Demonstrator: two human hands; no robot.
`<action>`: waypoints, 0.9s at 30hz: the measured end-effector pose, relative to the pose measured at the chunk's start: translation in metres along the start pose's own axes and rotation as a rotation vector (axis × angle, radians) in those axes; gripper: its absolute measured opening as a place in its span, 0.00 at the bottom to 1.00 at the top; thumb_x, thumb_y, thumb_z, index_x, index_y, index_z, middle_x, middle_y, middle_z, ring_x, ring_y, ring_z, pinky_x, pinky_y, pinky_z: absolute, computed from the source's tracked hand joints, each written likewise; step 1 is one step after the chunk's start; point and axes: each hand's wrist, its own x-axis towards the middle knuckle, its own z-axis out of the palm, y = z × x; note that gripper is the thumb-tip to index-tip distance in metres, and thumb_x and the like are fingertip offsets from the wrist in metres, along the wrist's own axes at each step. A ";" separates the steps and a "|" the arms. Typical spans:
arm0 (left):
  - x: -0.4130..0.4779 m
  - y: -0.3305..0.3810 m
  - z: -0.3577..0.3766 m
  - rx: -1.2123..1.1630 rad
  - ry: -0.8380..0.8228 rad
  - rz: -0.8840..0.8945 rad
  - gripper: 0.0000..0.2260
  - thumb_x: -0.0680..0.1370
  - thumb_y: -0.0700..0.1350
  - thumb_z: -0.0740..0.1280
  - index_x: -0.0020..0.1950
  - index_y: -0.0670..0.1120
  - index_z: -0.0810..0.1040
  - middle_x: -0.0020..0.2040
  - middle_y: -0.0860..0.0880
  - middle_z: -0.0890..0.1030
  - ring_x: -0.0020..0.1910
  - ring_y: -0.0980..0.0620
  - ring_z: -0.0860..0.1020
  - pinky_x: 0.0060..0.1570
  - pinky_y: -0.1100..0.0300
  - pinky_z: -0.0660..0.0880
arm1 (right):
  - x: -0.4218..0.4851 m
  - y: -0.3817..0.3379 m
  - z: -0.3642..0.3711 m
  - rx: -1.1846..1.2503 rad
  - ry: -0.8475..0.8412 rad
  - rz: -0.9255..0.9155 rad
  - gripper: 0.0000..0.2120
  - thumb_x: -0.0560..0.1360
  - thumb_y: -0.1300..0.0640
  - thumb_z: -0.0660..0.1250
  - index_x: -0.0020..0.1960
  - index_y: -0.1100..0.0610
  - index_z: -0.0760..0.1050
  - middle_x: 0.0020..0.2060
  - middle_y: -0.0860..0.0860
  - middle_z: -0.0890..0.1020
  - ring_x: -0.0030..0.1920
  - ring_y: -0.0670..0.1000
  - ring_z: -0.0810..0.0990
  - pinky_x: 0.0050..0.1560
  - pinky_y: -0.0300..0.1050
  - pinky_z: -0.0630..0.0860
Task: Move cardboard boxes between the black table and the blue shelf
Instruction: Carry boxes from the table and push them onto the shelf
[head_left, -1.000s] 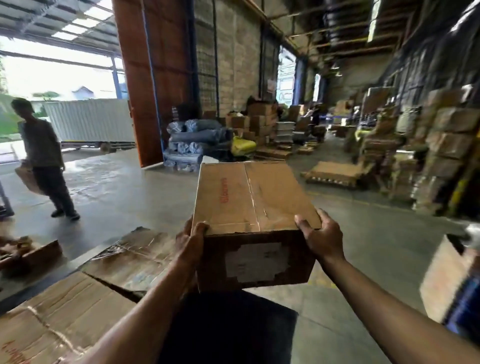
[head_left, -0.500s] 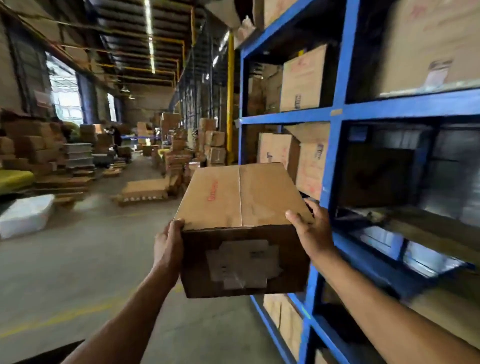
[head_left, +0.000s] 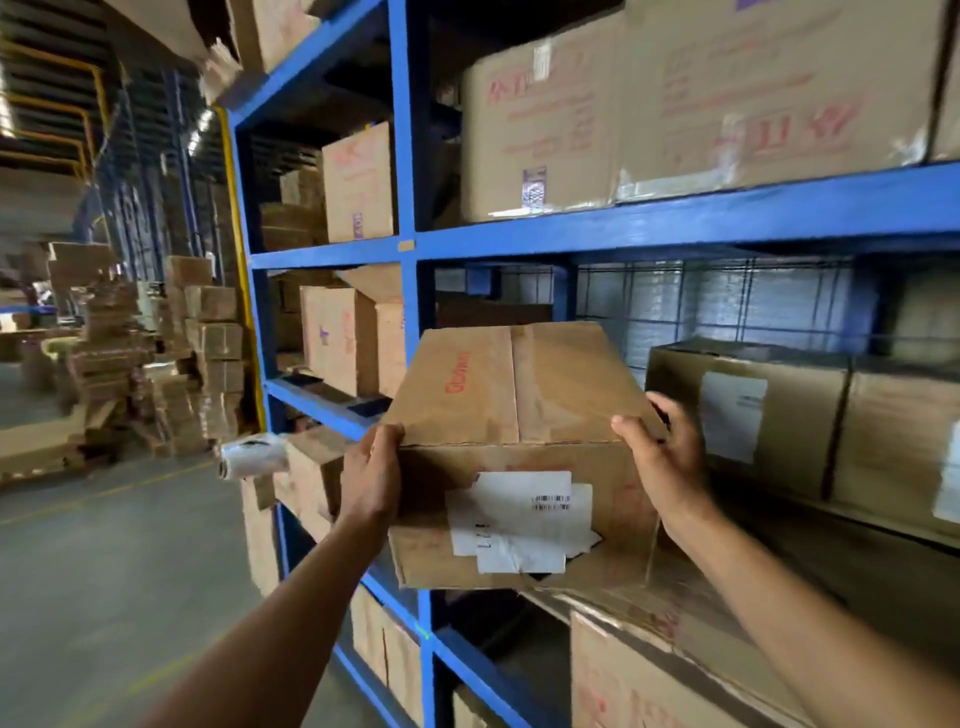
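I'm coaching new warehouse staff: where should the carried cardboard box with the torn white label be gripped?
By its two opposite side walls near the top edge, one hand coming in from each side, as the left hand and right hand do. The cardboard box is wide, shows no handles, and its closed top flaps offer no hold.

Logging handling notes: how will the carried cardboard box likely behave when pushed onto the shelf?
Probably fairly light: the left hand and right hand hold the cardboard box by its sides alone. Likely somewhat soft, since its top looks creased. Being low and flat-bottomed, it should slide onto the blue shelf rather than tip.
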 end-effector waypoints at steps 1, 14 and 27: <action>0.009 -0.006 0.011 -0.017 -0.032 -0.035 0.15 0.73 0.61 0.62 0.41 0.53 0.82 0.49 0.42 0.83 0.50 0.44 0.79 0.56 0.46 0.76 | 0.008 0.004 -0.005 0.006 0.007 0.006 0.23 0.71 0.49 0.73 0.64 0.51 0.73 0.52 0.47 0.77 0.56 0.53 0.79 0.54 0.51 0.78; 0.232 -0.096 0.116 -0.065 -0.558 0.013 0.27 0.64 0.63 0.78 0.59 0.50 0.84 0.54 0.53 0.87 0.54 0.54 0.85 0.58 0.51 0.79 | 0.147 0.116 0.083 -0.156 0.308 0.093 0.22 0.75 0.52 0.71 0.67 0.55 0.73 0.52 0.45 0.77 0.54 0.49 0.78 0.50 0.41 0.75; 0.365 -0.154 0.238 0.600 -0.437 0.509 0.57 0.67 0.79 0.62 0.80 0.57 0.32 0.81 0.47 0.29 0.81 0.38 0.39 0.74 0.34 0.47 | 0.186 0.190 0.170 -1.456 0.138 -0.558 0.39 0.67 0.45 0.69 0.76 0.53 0.65 0.79 0.54 0.58 0.79 0.58 0.53 0.73 0.67 0.54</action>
